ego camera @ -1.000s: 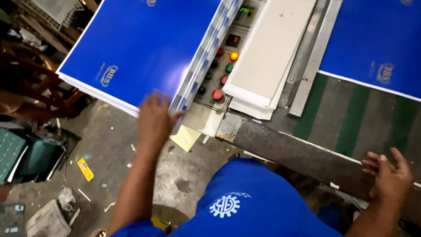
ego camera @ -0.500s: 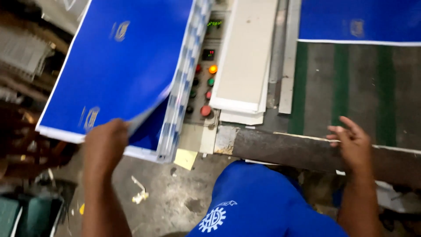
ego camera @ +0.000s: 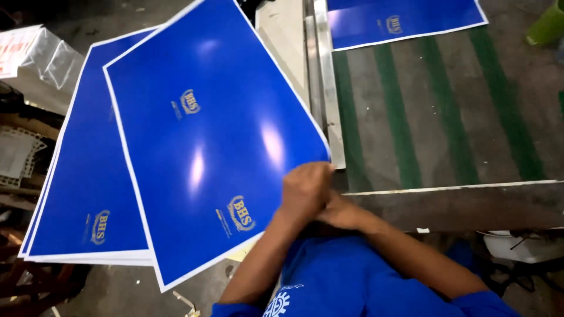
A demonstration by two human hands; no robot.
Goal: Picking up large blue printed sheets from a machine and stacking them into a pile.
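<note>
A large glossy blue sheet (ego camera: 211,135) with a white border and gold emblems is lifted and tilted over the stack of blue sheets (ego camera: 82,194) at the left. My left hand (ego camera: 304,189) grips the lifted sheet's near right corner. My right hand (ego camera: 339,212) sits just under and behind the left hand, touching the same corner; its fingers are mostly hidden. Both forearms come up from my blue shirt at the bottom.
A conveyor bed with green belts (ego camera: 446,111) lies to the right, with another blue sheet (ego camera: 399,20) on its far end. A metal rail (ego camera: 326,88) runs along its left side. White wrapped packs (ego camera: 41,58) stand at upper left; a white tub (ego camera: 523,246) at lower right.
The top sheet has been lifted off the stack and swung right over the control panel. My right hand left the conveyor's edge and joined the left hand at the sheet's corner.
</note>
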